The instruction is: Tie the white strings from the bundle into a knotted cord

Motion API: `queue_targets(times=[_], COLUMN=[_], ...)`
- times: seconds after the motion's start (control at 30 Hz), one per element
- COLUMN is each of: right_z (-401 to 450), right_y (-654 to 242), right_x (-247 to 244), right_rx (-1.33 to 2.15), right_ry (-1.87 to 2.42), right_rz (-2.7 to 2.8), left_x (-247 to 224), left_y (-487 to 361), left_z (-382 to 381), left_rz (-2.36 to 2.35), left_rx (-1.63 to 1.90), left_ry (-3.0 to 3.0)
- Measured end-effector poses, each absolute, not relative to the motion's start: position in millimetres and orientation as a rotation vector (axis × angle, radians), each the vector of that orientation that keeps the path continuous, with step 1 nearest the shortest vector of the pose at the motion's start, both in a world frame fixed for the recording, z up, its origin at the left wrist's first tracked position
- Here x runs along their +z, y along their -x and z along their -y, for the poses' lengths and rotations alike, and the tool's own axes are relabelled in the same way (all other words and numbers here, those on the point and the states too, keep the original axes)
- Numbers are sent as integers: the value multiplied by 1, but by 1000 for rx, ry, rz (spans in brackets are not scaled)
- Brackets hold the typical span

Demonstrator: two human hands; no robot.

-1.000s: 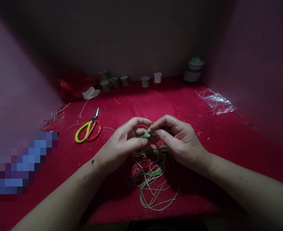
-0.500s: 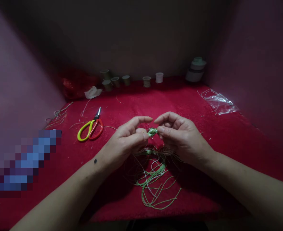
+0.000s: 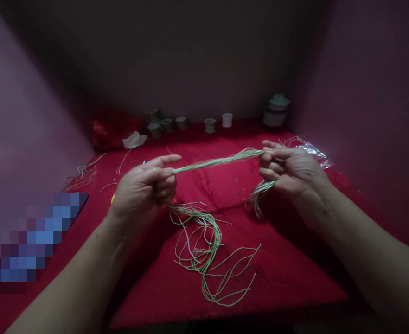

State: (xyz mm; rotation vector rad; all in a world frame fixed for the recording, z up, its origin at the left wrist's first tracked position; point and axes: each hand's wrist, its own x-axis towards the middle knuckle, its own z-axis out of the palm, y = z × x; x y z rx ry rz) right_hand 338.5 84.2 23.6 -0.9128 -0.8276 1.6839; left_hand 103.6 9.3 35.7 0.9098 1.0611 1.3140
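Plain purplish walls (image 3: 371, 93) flank a red cloth-covered bench (image 3: 277, 283), with a dark grey wall (image 3: 204, 55) on the far side. Over the bench's middle, the left hand (image 3: 142, 190) and right hand (image 3: 297, 171) pinch a straight-stretched bundle of thin green-and-white cords (image 3: 218, 162).

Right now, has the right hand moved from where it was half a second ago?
Yes: the right hand has moved rightward, toward the clear plastic bag, and now partly hides it.
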Motion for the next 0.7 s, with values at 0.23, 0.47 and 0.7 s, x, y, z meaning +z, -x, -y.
queue_targets(times=[0.23,0.47,0.7], right_z=[-89,-82,-78], right_y=[-359,-396,-438], right_x=[37,55,47], right_rx=[1653,1616,1310], right_ry=[785,746,1090], right_rz=[1062,1331,1557], left_x=[38,56,92], left_y=[-97,-92,-118], left_z=[-11,-2,10], left_rz=[-977,-862,-870], left_rx=[1344,1406,1335], left_ry=[-869,-912,-1149])
